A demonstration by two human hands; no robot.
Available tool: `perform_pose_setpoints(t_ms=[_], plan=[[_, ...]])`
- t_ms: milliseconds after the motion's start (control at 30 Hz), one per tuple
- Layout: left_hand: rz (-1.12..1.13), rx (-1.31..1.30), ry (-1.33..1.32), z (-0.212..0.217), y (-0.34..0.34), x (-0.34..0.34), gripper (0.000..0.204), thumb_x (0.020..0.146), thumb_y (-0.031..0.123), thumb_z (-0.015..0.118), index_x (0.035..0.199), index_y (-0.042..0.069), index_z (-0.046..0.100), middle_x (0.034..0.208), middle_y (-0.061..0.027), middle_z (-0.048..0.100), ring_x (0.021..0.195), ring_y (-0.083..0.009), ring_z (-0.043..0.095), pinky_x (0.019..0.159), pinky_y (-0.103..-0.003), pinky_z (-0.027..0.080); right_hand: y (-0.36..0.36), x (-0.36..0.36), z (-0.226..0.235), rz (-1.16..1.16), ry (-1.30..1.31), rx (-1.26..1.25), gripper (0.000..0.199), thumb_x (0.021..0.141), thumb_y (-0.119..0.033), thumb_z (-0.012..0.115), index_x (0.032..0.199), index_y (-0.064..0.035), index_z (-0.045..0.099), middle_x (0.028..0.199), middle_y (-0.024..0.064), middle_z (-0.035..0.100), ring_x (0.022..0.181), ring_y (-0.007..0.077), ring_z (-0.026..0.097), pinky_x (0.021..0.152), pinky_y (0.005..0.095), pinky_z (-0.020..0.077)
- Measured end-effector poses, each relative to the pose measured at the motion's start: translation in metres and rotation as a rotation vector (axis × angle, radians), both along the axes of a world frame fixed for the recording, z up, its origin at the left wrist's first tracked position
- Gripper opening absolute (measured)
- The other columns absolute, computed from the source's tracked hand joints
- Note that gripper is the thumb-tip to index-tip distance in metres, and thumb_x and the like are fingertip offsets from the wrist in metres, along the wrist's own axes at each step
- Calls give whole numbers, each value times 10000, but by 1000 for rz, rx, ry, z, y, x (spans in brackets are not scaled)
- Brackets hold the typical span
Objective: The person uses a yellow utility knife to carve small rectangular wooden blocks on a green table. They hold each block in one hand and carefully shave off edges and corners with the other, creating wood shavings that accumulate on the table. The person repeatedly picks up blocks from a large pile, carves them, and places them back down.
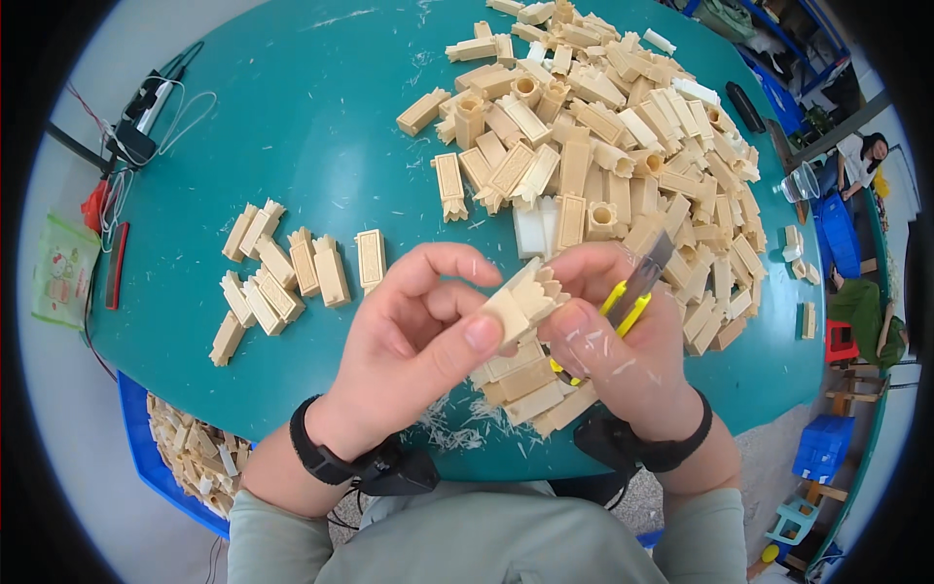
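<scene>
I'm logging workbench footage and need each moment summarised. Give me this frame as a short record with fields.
Setting: round teal table
Left hand: grips a cream plastic piece with a toothed end
Right hand: holds a yellow utility knife, thumb against the piece
Large pile: many similar cream pieces, far right of table
Small group: about a dozen pieces lying apart on the left
Shavings: pale trimmings at the near table edge
Blue bin: lower left, holds more pieces
</scene>
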State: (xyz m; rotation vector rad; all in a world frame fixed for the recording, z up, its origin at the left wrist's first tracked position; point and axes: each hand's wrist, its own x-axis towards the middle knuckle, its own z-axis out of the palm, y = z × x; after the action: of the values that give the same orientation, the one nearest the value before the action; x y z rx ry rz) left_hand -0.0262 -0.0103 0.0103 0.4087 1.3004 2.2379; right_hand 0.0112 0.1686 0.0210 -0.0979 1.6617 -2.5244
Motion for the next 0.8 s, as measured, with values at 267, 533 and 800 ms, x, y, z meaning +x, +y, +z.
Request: perform_pose_setpoints(t_ms=[267, 533, 800], plan=[[-39, -102, -45, 10, 4, 10, 619, 790, 269, 652, 1252, 8, 333, 995, -124, 589, 888, -178, 588, 751, -292, 473, 1, 0, 0, 20, -8, 59, 255, 816, -43, 600, 1047, -11, 496, 881, 45, 559, 771, 90, 553, 661, 240, 475], [33, -97, 269, -3, 4, 6, 554, 756, 19, 661, 1239, 18, 390, 941, -62, 568, 817, -103, 583, 670, -229, 484, -1, -1, 0, -21, -55, 80, 230, 813, -38, 602, 1023, -13, 515, 873, 27, 554, 800, 73, 522, 701, 222, 439], [179, -297, 481, -1, 4, 6, 494, 707, 14, 687, 1157, 29, 482, 792, -23, 563, 655, -63, 563, 525, -186, 426, -2, -4, 3, -8, -109, 74, 193, 841, -92, 577, 1014, -16, 535, 839, 19, 558, 751, 59, 504, 662, 203, 416]])
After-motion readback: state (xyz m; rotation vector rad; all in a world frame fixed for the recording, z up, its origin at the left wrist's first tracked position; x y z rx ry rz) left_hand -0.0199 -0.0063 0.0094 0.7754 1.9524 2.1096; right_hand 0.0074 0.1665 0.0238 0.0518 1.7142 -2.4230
